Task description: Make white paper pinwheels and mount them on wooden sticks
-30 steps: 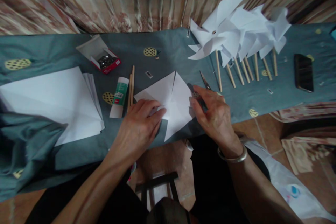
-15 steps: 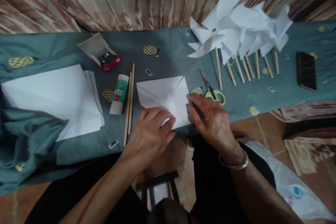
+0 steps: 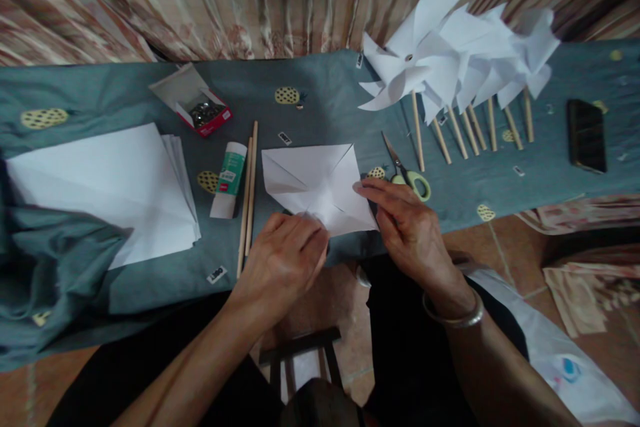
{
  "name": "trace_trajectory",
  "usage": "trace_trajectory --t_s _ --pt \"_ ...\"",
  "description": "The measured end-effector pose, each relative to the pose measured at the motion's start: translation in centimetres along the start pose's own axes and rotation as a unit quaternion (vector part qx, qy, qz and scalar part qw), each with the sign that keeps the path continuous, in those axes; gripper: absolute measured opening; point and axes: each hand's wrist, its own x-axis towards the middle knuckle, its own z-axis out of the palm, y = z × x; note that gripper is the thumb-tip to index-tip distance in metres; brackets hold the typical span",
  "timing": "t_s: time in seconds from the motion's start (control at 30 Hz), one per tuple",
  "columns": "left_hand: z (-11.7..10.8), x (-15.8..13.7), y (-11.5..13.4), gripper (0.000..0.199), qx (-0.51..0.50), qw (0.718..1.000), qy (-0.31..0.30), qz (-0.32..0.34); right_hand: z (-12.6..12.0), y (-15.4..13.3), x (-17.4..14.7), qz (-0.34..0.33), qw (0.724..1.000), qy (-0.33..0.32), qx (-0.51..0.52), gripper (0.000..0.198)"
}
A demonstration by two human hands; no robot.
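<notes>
A white square sheet of paper (image 3: 335, 180) with diagonal slits lies on the cloth-covered table in front of me. My left hand (image 3: 287, 250) is closed in a pinch at its near edge, lifting a near-left flap; the fingertips are partly hidden. On the right edge rest the stretched fingertips of my right hand (image 3: 405, 220), its thumb apart from them by the near-right corner. Green-handled scissors (image 3: 410, 177) lie just beyond that hand. Two wooden sticks (image 3: 249, 193) and a glue stick (image 3: 230, 180) are left of the sheet.
Several white paper pinwheels (image 3: 450, 47) on wooden sticks lie at the back right, with a phone (image 3: 586, 135) beyond them. An opened red box of metal pins (image 3: 207, 113) stands back left. A stack of white paper (image 3: 100, 180) lies far left, partly under bunched cloth (image 3: 55, 260).
My left hand has shifted slightly left, with the paper in its pinch. My right fingers have straightened along the sheet's edge, and the thumb has drawn back towards the near corner.
</notes>
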Motion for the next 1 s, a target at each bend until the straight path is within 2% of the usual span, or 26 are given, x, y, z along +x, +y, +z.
trace_trajectory --t_s 0.2,0.37,0.53,0.67,0.87,1.0 --pt "-0.2 -0.5 -0.4 0.012 -0.003 1.000 0.011 -0.016 -0.4 0.6 -0.3 0.005 0.999 -0.027 0.021 0.045" --pt "-0.3 -0.6 -0.5 0.012 -0.006 0.999 0.026 -0.021 -0.3 0.5 -0.5 0.000 0.999 -0.035 0.031 0.039" --pt "-0.3 -0.6 -0.4 0.013 -0.012 0.999 0.038 -0.026 0.0 -0.4 -0.3 0.037 0.986 -0.058 0.150 0.035" --pt "-0.5 -0.7 -0.2 0.013 -0.023 0.999 0.035 -0.030 0.0 -0.8 -0.1 0.039 0.971 -0.081 0.223 0.031" --pt "-0.6 -0.8 -0.2 0.013 -0.030 0.999 0.025 -0.032 0.2 -1.0 0.0 0.028 0.969 -0.076 0.232 0.023" --pt "-0.4 -0.9 -0.1 0.012 -0.041 0.997 0.046 -0.039 0.4 -1.2 0.3 0.024 0.976 -0.069 0.204 0.016"
